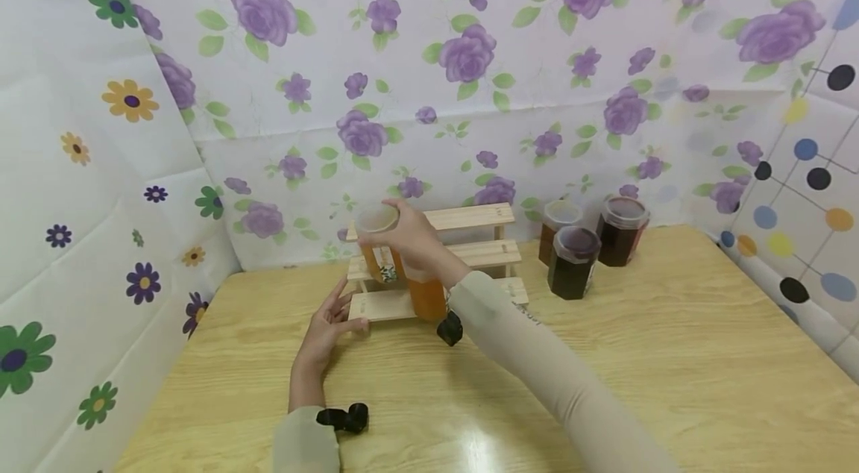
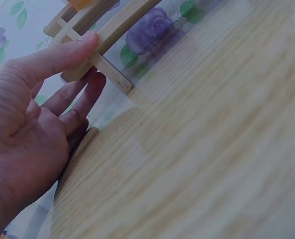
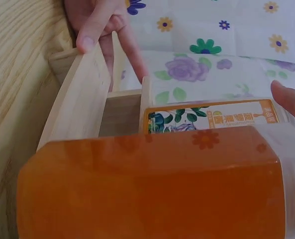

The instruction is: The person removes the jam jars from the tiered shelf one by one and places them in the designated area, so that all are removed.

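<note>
The labelled orange jar (image 1: 384, 262) is at the left of the wooden rack (image 1: 379, 306), by its middle tier; whether it rests there is unclear. The right hand (image 1: 414, 236) grasps its top; the left hand (image 1: 322, 333) pinches the lowest tier's end. Another orange jar (image 1: 427, 300) stands there. Three darker jars (image 1: 573, 268) stand rightward on the surface (image 1: 671, 354).

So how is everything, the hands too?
Wooden shelf: standing on the table.
Left hand: gripping the shelf's end.
Right hand: gripping the labelled jar near its top.
Labelled jar: held; whether resting, unclear.
Other orange jar: upright on the lowest step.
Three dark jars: upright on the table.
</note>
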Tool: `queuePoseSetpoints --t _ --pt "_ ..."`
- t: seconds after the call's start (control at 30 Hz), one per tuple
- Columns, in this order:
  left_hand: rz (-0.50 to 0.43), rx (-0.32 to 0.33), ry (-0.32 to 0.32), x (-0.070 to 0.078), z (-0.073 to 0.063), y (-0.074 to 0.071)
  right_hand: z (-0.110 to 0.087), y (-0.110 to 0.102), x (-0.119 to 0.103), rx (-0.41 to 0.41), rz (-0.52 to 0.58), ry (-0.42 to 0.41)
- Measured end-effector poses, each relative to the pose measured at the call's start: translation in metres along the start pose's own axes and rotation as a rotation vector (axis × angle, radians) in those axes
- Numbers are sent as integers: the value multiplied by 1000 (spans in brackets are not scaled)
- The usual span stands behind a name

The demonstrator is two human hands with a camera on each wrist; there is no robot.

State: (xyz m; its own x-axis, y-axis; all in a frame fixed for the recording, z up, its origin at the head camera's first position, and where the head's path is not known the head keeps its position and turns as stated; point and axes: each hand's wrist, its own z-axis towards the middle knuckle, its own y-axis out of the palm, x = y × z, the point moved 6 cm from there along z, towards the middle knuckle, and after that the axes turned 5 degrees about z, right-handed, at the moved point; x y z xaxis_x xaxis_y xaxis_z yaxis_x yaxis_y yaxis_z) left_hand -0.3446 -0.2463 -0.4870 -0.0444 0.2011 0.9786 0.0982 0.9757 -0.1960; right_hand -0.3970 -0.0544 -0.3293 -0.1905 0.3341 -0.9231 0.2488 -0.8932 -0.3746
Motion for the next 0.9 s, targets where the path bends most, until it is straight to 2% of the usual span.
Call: queuePoseSetpoints --t 0.3,0.43,0.6,0.73,0.9 --pt "17 7 22 2 0 -2 1 -4 -4 75 51 -43" --pt "29 -2 40 2 0 0 0 -7 -3 105 135 -63" --pt "0 5 37 1 2 1 0 -12 -5 107 223 -77" --pt "0 7 21 -1 3 1 2 -23 -10 134 235 -102" --pt "-13 -5 30 1 2 -1 6 -46 -25 186 283 -166"
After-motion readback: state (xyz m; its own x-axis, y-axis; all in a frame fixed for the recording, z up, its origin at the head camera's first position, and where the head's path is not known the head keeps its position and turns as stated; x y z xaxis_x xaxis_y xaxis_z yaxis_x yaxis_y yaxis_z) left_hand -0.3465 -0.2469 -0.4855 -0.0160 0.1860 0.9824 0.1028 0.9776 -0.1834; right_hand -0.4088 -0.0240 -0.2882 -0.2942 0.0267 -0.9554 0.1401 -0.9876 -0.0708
